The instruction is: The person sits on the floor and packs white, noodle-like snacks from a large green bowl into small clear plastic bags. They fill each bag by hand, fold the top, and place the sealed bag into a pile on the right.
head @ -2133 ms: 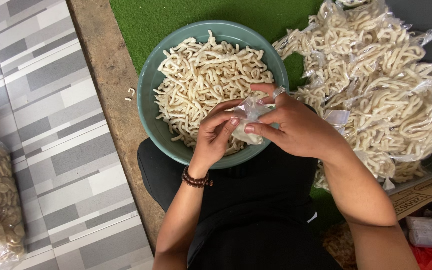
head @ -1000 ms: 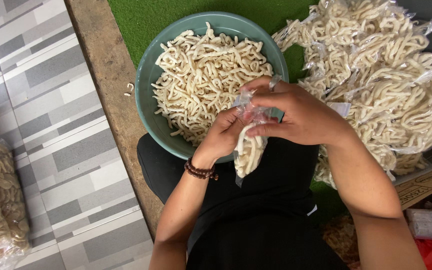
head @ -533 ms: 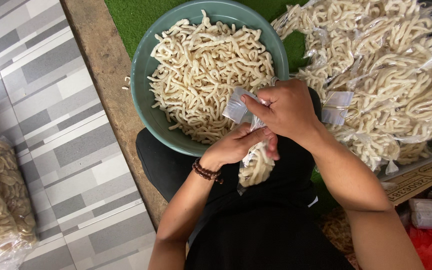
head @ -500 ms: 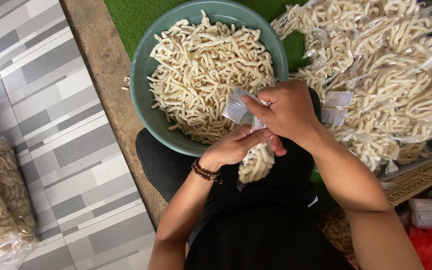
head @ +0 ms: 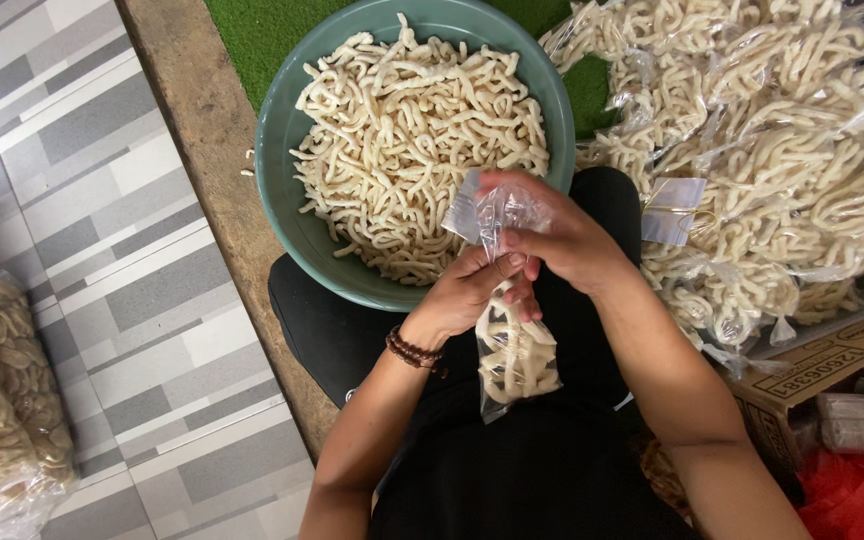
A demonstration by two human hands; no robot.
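Over our lap: we hold a small clear bag [head: 515,355] of pale noodle sticks, hanging down in front of our black clothes [head: 512,470].
Left hand [head: 467,295]: we close our fingers around the neck of the small clear bag, just above the sticks inside.
Right hand [head: 562,240]: we pinch the loose top of the bag with our fingers closed tight on it.
Bag top: we see it bunched up and sticking out above our fingers.
Wrist: we wear a brown bead bracelet [head: 412,350] on the left one.
Bowl [head: 287,160]: we see it just past our hands, green and round, full of loose noodle sticks [head: 402,140].
Right side: we see a big pile of filled bags [head: 782,150].
Far left: we see two more filled bags on the grey tile floor [head: 92,230].
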